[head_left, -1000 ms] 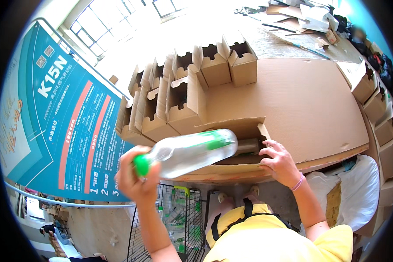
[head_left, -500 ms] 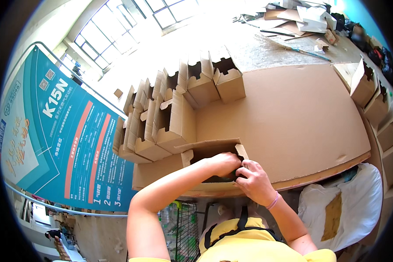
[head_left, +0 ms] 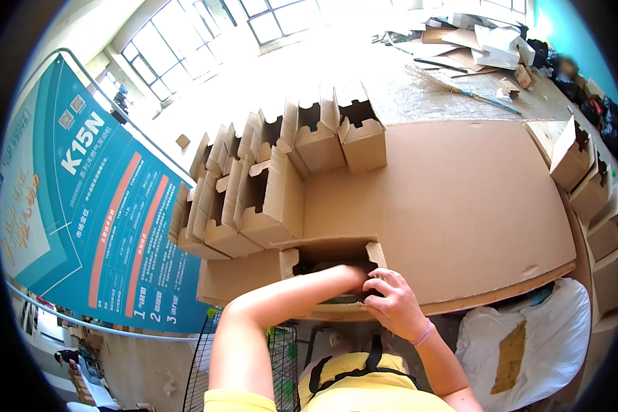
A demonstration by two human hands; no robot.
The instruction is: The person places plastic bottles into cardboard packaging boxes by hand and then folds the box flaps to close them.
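In front of me, at the near edge of the cardboard-covered table (head_left: 474, 199), lies an open brown cardboard box (head_left: 290, 263) with a dark interior. My left hand (head_left: 354, 276) reaches down inside its right end; the fingers are hidden there. Curled over the box's near right corner are the fingers of my right hand (head_left: 395, 300), closed on the cardboard edge. Something dark lies in the box beside my left forearm, too shaded to name.
Several upright open cardboard boxes (head_left: 275, 206) stand in rows at the left and back. More boxes (head_left: 590, 192) line the right side. A white sack (head_left: 549, 336) lies below the table's right edge, a black wire basket (head_left: 281, 364) below its left part. A blue banner (head_left: 110, 226) stands left.
My left hand has gone deeper into the box, so its knuckles no longer show. My right hand stays by the right corner, slightly lower in view. The whole view has shifted a little.
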